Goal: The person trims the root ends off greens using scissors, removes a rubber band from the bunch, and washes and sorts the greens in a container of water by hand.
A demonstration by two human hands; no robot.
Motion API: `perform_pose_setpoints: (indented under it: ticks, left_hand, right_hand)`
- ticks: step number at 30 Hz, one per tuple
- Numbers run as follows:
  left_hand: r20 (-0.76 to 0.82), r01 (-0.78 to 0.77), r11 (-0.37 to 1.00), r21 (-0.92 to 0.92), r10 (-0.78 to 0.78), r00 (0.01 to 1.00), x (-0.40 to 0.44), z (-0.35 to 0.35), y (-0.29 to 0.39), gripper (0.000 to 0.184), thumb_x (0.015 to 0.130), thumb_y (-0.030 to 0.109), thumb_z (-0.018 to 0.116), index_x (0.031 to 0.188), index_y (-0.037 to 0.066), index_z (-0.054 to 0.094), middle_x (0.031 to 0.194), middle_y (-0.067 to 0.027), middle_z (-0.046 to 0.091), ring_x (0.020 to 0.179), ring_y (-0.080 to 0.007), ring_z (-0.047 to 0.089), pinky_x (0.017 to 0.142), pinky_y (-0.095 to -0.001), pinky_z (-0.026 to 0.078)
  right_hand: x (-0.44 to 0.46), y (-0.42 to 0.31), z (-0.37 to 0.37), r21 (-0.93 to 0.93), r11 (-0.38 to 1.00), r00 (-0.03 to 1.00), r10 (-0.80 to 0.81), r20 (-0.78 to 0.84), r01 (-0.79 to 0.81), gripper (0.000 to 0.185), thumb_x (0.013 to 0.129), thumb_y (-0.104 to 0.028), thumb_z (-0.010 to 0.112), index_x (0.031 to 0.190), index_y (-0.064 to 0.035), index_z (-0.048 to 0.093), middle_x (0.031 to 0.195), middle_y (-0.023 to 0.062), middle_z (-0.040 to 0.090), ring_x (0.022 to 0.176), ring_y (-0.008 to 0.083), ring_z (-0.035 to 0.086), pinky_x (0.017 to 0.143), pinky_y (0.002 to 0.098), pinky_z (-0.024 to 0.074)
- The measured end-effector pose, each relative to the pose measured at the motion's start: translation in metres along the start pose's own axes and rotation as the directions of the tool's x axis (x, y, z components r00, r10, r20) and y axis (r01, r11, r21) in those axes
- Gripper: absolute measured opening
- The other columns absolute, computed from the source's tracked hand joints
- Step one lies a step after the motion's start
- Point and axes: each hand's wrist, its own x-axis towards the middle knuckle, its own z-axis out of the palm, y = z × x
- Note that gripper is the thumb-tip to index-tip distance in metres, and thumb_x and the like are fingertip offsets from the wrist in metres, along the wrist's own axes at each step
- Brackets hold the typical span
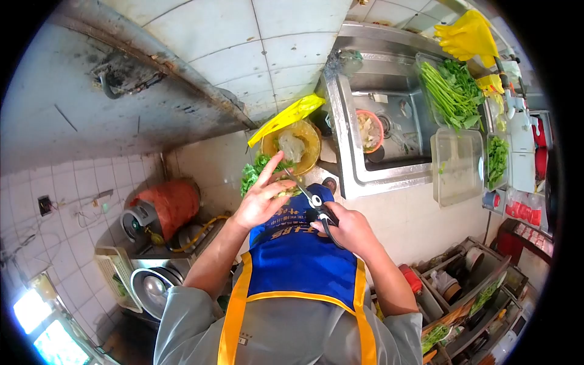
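Observation:
My right hand [345,230] is closed round the black handles of a pair of scissors [316,202], whose blades point up and left toward my other hand. My left hand [261,198] holds a bunch of leafy greens [252,175], with its index finger stretched out near the blade tips. Where the blades meet the stems is too small to make out. Just beyond both hands stands a yellowish bucket [313,149] with a pale plastic bag [292,146] in it. A bright yellow bag [292,114] lies across the bucket's far rim.
At the right is a steel sink [354,170] holding a red bowl [381,137]. Beside it are green stalks [450,94], a clear tray [459,170] and yellow gloves [468,38]. An orange gas cylinder [176,204] stands left, crates [468,286] lower right.

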Motion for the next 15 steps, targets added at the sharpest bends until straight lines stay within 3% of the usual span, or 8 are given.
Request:
perform_pose_setpoints:
  ticks: [3, 7, 8, 9, 12, 15]
  left_hand:
    - [-0.032, -0.024, 1.000, -0.017, 0.023, 0.999, 0.002, -0.002, -0.001, 0.023, 0.081, -0.004, 0.062, 0.104, -0.002, 0.061, 0.147, -0.0218, 0.030, 0.118, -0.0329, 0.055, 0.092, -0.0382, 0.049]
    - [-0.107, 0.025, 0.999, -0.042, -0.029, 0.994, 0.006, -0.001, 0.000, 0.022, 0.081, -0.005, 0.061, 0.103, -0.002, 0.061, 0.137, -0.0205, 0.045, 0.114, -0.0303, 0.057, 0.090, -0.0360, 0.049]
    - [-0.157, 0.015, 0.997, 0.073, -0.004, 0.988, 0.010, -0.001, 0.003, 0.021, 0.083, -0.004, 0.060, 0.103, -0.001, 0.060, 0.126, -0.0196, 0.055, 0.111, -0.0289, 0.059, 0.091, -0.0351, 0.047]
    - [-0.199, 0.041, 0.999, 0.006, -0.039, 0.979, 0.010, 0.003, -0.001, 0.020, 0.084, -0.003, 0.060, 0.104, 0.000, 0.059, 0.122, -0.0184, 0.058, 0.110, -0.0276, 0.058, 0.092, -0.0347, 0.046]
    - [-0.256, 0.075, 0.995, -0.066, -0.090, 0.962, 0.012, 0.008, -0.006, 0.022, 0.084, -0.004, 0.059, 0.105, 0.001, 0.057, 0.119, -0.0198, 0.058, 0.111, -0.0281, 0.057, 0.093, -0.0360, 0.044]
    - [-0.302, 0.117, 0.985, -0.123, -0.150, 0.941, 0.015, 0.014, -0.001, 0.021, 0.085, -0.005, 0.057, 0.105, 0.000, 0.056, 0.118, -0.0200, 0.058, 0.110, -0.0272, 0.056, 0.095, -0.0360, 0.042]
  right_hand:
    - [-0.005, 0.003, -0.010, 0.016, 1.000, 0.994, 0.022, -0.108, -0.020, 0.051, 0.078, -0.040, 0.073, 0.111, -0.0047, 0.057, 0.076, 0.0189, 0.066, 0.072, 0.0368, 0.066, 0.065, 0.0430, 0.0518]
    - [-0.008, 0.021, -0.023, 0.004, 0.991, 0.975, 0.133, -0.177, -0.135, 0.066, 0.077, -0.038, 0.075, 0.125, -0.0066, 0.043, 0.077, 0.0165, 0.067, 0.074, 0.0358, 0.066, 0.064, 0.0414, 0.0515]
    - [-0.007, 0.031, -0.024, -0.015, 0.983, 0.970, 0.175, -0.169, -0.180, 0.068, 0.077, -0.038, 0.075, 0.124, -0.0062, 0.037, 0.077, 0.0163, 0.067, 0.074, 0.0355, 0.066, 0.064, 0.0402, 0.0508]
    - [-0.005, 0.041, -0.027, 0.036, 0.979, 0.957, 0.205, -0.206, -0.202, 0.066, 0.078, -0.037, 0.075, 0.122, -0.0056, 0.037, 0.078, 0.0167, 0.067, 0.074, 0.0357, 0.066, 0.064, 0.0400, 0.0506]
    - [0.006, 0.082, -0.029, 0.226, 0.938, 0.900, 0.323, -0.293, -0.263, 0.060, 0.077, -0.036, 0.075, 0.113, -0.0039, 0.038, 0.081, 0.0184, 0.068, 0.075, 0.0369, 0.065, 0.066, 0.0393, 0.0501]
    - [0.026, 0.143, -0.037, 0.161, 0.923, 0.849, 0.385, -0.361, -0.350, 0.053, 0.080, -0.032, 0.070, 0.113, -0.0038, 0.039, 0.082, 0.0205, 0.067, 0.076, 0.0399, 0.065, 0.067, 0.0449, 0.0504]
